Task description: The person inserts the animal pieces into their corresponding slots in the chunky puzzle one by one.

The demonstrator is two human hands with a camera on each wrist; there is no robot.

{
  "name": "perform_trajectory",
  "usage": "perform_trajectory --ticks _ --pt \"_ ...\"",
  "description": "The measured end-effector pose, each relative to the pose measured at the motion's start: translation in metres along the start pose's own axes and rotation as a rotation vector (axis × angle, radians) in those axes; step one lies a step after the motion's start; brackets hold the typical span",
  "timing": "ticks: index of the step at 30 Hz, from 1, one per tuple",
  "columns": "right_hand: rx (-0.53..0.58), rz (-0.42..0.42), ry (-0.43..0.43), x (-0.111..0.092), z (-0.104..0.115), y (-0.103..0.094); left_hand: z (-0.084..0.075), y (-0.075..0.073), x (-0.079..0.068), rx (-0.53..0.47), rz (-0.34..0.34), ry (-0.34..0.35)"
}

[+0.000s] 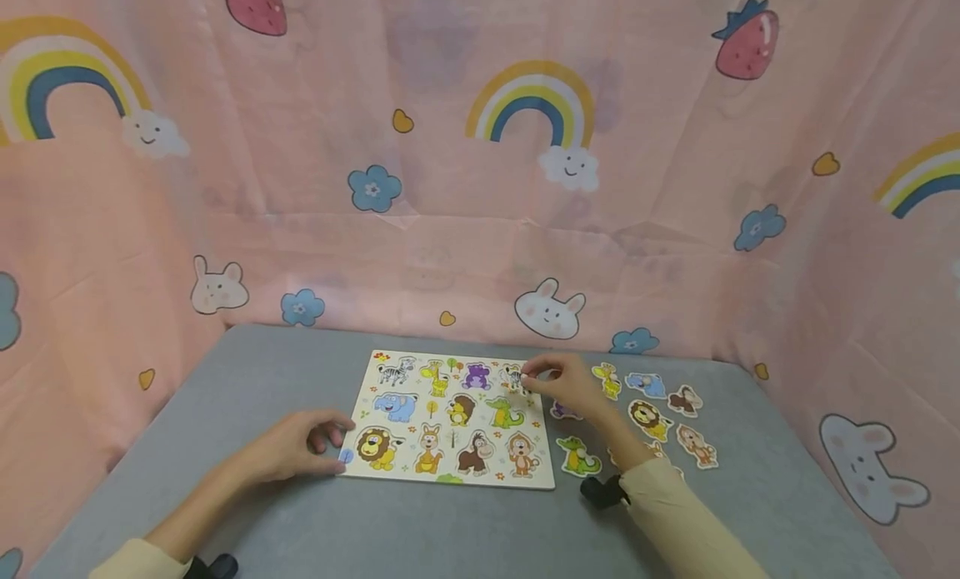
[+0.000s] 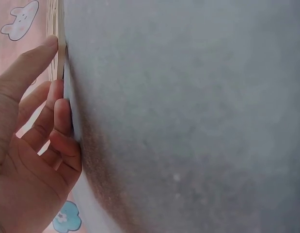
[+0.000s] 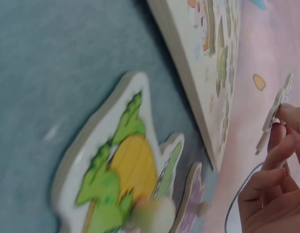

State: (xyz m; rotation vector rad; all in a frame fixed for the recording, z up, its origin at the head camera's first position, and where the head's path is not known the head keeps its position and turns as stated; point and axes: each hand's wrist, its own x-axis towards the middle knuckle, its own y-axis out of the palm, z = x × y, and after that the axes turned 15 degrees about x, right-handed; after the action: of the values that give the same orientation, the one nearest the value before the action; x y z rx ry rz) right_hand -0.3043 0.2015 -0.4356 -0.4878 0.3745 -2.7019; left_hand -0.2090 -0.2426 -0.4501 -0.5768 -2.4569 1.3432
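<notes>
A flat animal puzzle board (image 1: 442,425) lies on the table, printed with rows of animals. My left hand (image 1: 296,446) rests at its left edge, with thumb and index finger touching the side; in the left wrist view the other fingers (image 2: 67,150) bend loosely by the tabletop. My right hand (image 1: 566,383) pinches a zebra puzzle piece (image 1: 513,379) between thumb and fingertips, over the board's top right corner. The right wrist view shows this piece (image 3: 276,109) edge-on, raised above the board. Beside the board lies a crocodile piece (image 1: 580,457), with a small knob on its face.
Right of the board lie loose pieces: a giraffe (image 1: 608,381), an elephant (image 1: 647,385), a lion (image 1: 649,421), a monkey (image 1: 697,446) and others. My right forearm hides some of them. A pink printed curtain (image 1: 450,246) surrounds the grey table (image 1: 300,529).
</notes>
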Motion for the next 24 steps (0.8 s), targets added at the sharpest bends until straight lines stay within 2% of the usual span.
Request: perform_trajectory --ticks 5,18,24 --pt "0.030 0.026 -0.032 0.008 0.000 0.007 0.000 0.000 0.002 -0.012 -0.001 0.008" --pt "0.119 0.073 -0.008 0.026 0.010 0.035 -0.002 -0.002 0.002 -0.023 0.013 0.004" --pt "0.137 0.083 -0.053 0.032 0.009 0.048 -0.004 -0.002 0.001 -0.019 0.026 -0.004"
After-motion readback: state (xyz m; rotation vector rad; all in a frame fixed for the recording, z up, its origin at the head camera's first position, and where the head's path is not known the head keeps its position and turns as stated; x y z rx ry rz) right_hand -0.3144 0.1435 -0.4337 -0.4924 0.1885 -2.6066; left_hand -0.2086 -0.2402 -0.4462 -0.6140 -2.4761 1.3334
